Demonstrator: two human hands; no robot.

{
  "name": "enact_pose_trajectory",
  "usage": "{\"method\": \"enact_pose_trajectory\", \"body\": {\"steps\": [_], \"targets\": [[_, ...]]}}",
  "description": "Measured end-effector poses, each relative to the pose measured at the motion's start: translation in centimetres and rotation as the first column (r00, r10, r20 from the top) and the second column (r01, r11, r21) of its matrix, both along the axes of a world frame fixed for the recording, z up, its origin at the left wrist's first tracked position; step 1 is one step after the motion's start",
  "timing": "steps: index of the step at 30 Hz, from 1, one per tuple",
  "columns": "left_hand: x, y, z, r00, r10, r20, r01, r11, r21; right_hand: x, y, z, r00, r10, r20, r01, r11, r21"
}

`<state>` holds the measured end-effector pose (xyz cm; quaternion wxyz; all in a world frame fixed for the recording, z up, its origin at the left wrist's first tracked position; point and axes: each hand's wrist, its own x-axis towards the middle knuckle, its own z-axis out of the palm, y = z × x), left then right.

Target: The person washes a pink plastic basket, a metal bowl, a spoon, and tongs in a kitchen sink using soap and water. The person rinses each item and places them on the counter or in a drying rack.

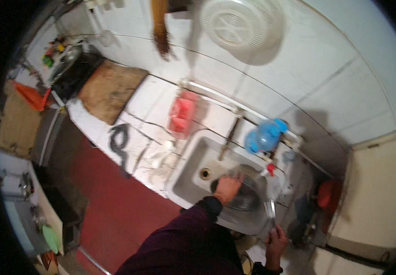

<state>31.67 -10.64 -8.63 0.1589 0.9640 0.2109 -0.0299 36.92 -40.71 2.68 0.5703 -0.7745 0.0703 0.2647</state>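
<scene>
My left hand (229,188) reaches palm down over a dark metal bowl (248,197) inside the white sink (187,172). Its fingers are blurred, and whether they grip anything does not show. Just outside the sink's near right corner, my right hand (275,239) holds metal cutlery (270,211), which looks like forks, pointing upward in the picture. A rusty-looking faucet spout (230,137) reaches over the basin near the round drain (205,173).
Behind the sink stand a blue plastic bottle (266,135) and a red-capped item (270,169). A pink plastic caddy (183,115), a dark coiled object (119,141) and a wooden cutting board (113,90) sit along the tiled counter. A white colander (234,25) hangs on the wall.
</scene>
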Motion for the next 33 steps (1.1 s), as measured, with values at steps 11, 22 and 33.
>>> {"method": "enact_pose_trajectory", "body": {"steps": [11, 22, 33], "targets": [[7.9, -0.8, -3.3, 0.924, -0.207, 0.323, 0.206, 0.978, 0.037, -0.8, -0.8, 3.1, 0.998, 0.044, 0.037, -0.037, 0.985, -0.169], [6.0, 0.8, -2.8, 0.944, -0.151, 0.293, 0.143, 0.989, 0.048, -1.6, -2.8, 0.9, 0.995, -0.101, 0.007, 0.101, 0.993, -0.067], [-2.9, 2.7, -0.7, 0.903, 0.287, 0.32, -0.263, 0.958, -0.117, -1.0, -1.4, -0.3, 0.999, 0.035, 0.033, -0.036, 0.999, 0.013]]}}
